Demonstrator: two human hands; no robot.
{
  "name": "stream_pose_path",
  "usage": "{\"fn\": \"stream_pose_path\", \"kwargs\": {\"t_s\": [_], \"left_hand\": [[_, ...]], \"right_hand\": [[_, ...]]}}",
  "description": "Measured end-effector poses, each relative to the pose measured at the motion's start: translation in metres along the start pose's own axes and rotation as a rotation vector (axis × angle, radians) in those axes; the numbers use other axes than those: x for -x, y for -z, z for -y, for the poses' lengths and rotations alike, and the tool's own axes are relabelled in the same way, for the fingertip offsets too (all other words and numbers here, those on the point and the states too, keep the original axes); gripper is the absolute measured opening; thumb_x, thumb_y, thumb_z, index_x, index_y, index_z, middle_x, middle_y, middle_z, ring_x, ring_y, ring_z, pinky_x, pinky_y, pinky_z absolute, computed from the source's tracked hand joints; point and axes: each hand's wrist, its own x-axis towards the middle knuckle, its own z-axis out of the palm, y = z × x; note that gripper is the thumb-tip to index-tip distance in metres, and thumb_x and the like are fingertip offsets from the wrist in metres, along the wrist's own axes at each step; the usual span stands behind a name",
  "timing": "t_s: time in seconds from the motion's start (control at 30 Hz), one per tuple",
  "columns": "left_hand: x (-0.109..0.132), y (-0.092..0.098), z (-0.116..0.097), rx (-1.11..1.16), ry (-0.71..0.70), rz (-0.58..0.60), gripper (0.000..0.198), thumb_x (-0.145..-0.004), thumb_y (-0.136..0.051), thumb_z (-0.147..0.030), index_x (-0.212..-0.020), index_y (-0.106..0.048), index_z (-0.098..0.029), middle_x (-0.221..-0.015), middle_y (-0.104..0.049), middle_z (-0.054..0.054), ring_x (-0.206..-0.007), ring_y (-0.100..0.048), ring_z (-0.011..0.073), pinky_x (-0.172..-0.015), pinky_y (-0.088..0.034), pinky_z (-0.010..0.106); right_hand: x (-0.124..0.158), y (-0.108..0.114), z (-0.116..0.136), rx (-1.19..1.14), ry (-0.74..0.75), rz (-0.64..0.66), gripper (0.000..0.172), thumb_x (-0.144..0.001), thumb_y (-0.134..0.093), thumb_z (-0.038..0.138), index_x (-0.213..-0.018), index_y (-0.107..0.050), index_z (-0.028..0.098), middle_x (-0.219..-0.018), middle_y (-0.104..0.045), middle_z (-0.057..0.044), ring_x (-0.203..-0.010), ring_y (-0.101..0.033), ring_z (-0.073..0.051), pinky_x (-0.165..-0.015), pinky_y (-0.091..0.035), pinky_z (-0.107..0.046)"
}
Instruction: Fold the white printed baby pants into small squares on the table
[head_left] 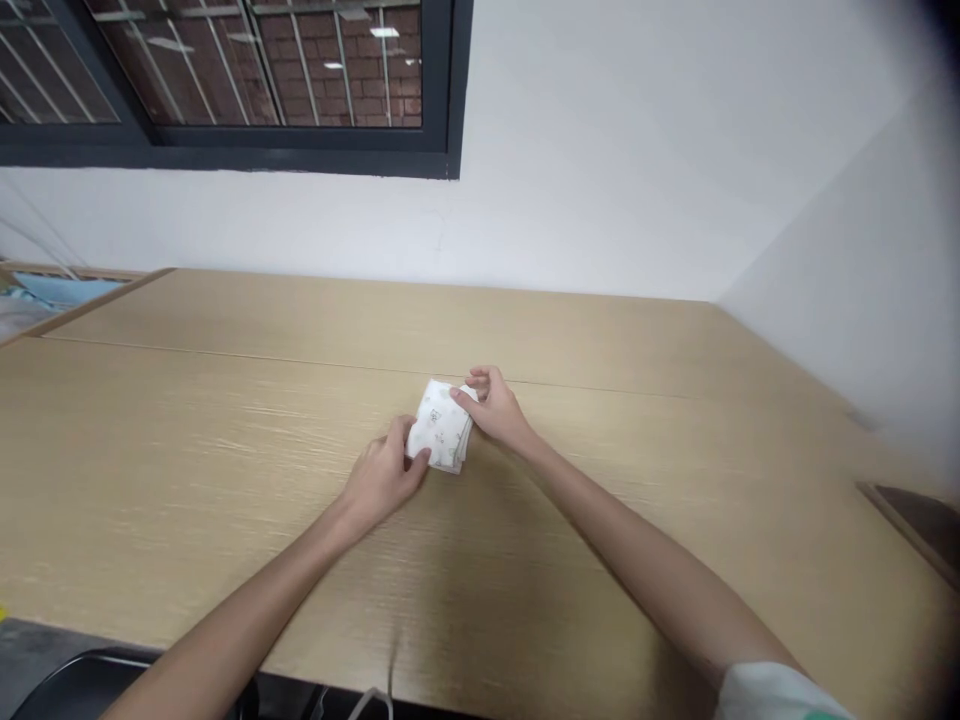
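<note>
The left hand (pixel 384 468) pinches the folded white bundle (pixel 439 425) at mid-frame; the right hand (pixel 498 408) has its thumb on the upper-right corner, finger closure unclear. Light, even pressure best keeps the layers square.

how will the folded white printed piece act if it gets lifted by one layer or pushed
The folded white printed piece is probably light, being small and held by fingertips of the left hand and right hand. Layers show loosely at its right side, so it may flop open if lifted by one. Its flat shape makes rolling unlikely.
</note>
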Motion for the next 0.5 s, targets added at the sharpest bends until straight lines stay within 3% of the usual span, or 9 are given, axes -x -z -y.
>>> {"fn": "stream_pose_path", "kwargs": {"t_s": [0.13, 0.23, 0.33, 0.4, 0.5], "left_hand": [[-0.002, -0.004, 0.003, -0.295, -0.041, 0.000, 0.041, -0.098, -0.046, -0.045, -0.132, -0.048, -0.022, -0.098, -0.074, 0.009, -0.087, -0.070, 0.0247, -0.077, -0.050, 0.032], [-0.001, -0.005, 0.005, -0.475, -0.110, -0.071, 0.043, -0.099, -0.042, -0.050, -0.124, -0.056, -0.018, -0.096, -0.072, 0.012, -0.095, -0.069, 0.0293, -0.086, -0.055, 0.041], [0.005, -0.007, 0.003, -0.569, -0.230, -0.206, 0.044, -0.098, -0.041, -0.051, -0.120, -0.060, -0.018, -0.108, -0.068, 0.014, -0.105, -0.065, 0.0312, -0.091, -0.057, 0.047], [0.011, -0.013, 0.001, -0.531, -0.366, -0.202, 0.044, -0.099, -0.043, -0.048, -0.130, -0.056, -0.019, -0.124, -0.063, 0.015, -0.115, -0.062, 0.0303, -0.096, -0.058, 0.048], [0.020, -0.028, -0.001, -0.468, -0.556, -0.096, 0.051, -0.098, -0.047, -0.044, -0.143, -0.046, -0.019, -0.140, -0.056, 0.015, -0.132, -0.054, 0.0307, -0.110, -0.055, 0.052]], "right_hand": [[-0.001, -0.005, -0.008, -0.048, 0.001, 0.002, 0.048, -0.085, -0.068, 0.047, -0.118, -0.049, 0.018, -0.126, -0.060, -0.016, -0.094, -0.068, -0.022, -0.085, -0.056, -0.042], [-0.001, -0.008, -0.011, -0.004, 0.050, -0.027, 0.041, -0.089, -0.063, 0.044, -0.119, -0.052, 0.018, -0.129, -0.057, -0.018, -0.105, -0.066, -0.025, -0.089, -0.057, -0.045], [0.006, -0.005, 0.000, 0.115, 0.283, -0.012, 0.041, -0.097, -0.053, 0.045, -0.127, -0.054, 0.017, -0.134, -0.055, -0.019, -0.124, -0.057, -0.029, -0.103, -0.050, -0.049], [0.015, -0.002, 0.015, 0.191, 0.506, 0.122, 0.045, -0.103, -0.045, 0.044, -0.138, -0.053, 0.016, -0.146, -0.050, -0.019, -0.139, -0.046, -0.028, -0.116, -0.039, -0.050], [0.030, -0.001, 0.034, 0.281, 0.735, 0.421, 0.049, -0.108, -0.034, 0.040, -0.148, -0.048, 0.016, -0.159, -0.040, -0.016, -0.151, -0.031, -0.025, -0.124, -0.026, -0.048]]}}
